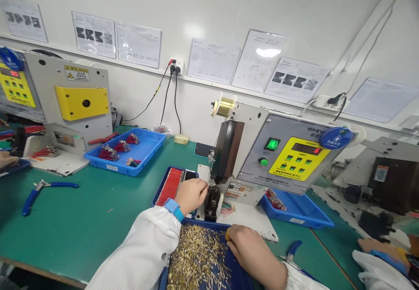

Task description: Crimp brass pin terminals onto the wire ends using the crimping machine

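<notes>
My left hand (191, 195), with a blue strap at its wrist, reaches to the working point of a bench press machine (225, 154). Its fingers are pinched together there; whatever they hold is too small to make out. Below lies a dark blue tray (240, 277) with a heap of small brass-coloured metal terminals (198, 255). My right hand (247, 246) is over the tray's right side, fingers curled closed and a yellow cover on one fingertip. What it grips is hidden. Beside my left hand, a blue box holds red wires (170, 186).
Blue trays with bundled red wires stand left (144, 139) and right (301, 213) of the machine. Blue-handled cutters (41, 185) lie at left, another pair (291, 255) at right. Co-workers' hands show at the left edge and at a sleeve (376, 268) on the right.
</notes>
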Available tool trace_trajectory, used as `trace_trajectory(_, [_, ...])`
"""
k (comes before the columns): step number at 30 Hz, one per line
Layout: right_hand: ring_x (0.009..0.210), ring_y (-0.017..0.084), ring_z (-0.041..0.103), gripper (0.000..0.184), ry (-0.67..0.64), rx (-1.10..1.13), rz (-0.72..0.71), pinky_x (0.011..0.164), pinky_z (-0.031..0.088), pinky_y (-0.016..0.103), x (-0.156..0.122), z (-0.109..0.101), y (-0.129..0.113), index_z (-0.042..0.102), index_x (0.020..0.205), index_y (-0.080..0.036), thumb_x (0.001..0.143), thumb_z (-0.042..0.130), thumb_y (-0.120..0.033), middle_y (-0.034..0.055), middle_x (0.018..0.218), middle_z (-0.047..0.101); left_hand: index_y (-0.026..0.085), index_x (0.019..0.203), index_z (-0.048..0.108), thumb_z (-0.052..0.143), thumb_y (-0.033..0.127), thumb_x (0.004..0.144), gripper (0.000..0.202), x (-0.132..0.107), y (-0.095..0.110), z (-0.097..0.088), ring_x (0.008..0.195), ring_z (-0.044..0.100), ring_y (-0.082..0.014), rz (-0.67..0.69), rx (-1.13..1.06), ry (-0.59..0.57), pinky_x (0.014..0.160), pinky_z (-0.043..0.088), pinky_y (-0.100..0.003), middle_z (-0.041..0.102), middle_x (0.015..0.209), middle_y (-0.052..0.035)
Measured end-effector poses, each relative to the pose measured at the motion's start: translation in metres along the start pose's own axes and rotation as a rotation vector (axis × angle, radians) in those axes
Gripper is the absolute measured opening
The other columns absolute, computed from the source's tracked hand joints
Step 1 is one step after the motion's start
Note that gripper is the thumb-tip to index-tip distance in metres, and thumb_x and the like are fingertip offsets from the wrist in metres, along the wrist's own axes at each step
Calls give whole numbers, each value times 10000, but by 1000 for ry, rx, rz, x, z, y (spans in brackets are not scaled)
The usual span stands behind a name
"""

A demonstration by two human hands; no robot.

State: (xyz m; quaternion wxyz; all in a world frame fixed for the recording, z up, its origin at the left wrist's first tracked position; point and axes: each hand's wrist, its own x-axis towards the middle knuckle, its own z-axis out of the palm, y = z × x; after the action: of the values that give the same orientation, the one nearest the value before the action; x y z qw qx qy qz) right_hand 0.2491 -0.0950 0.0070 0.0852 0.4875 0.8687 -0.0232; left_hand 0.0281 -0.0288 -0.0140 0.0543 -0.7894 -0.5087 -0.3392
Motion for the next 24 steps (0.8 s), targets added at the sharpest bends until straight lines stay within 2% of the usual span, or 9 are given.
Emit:
trace_trajectory(5, [874, 241, 649, 208, 16, 7, -27, 730, 429, 309, 3, -1, 3, 639, 934, -151, 863, 461, -71, 98, 959, 669, 188, 877, 678, 467, 232, 935, 224, 0, -1, 2, 749, 620, -167, 7, -4, 10, 662, 443, -263, 654, 789, -41])
trace_trajectory(13, [853, 246, 635, 177, 16, -23, -34, 697, 415, 313, 2, -1, -1, 631, 867, -151, 889, 469, -83, 101, 957, 660, 184, 874, 674, 458, 233, 937, 230, 0, -1, 1, 753, 627, -172, 9, 8, 4, 658, 439, -270, 659, 795, -38])
trace_trajectory(24, [787, 208, 611, 163, 73, 100, -35, 652, 338, 287, 5, 13, -2, 575, 795, -178, 787, 484, -44, 49, 846, 660, 192, 880, 672, 450, 236, 941, 235, 0, -1, 0, 782, 630, -172, -2, 9, -14, 669, 432, -273, 664, 813, -31])
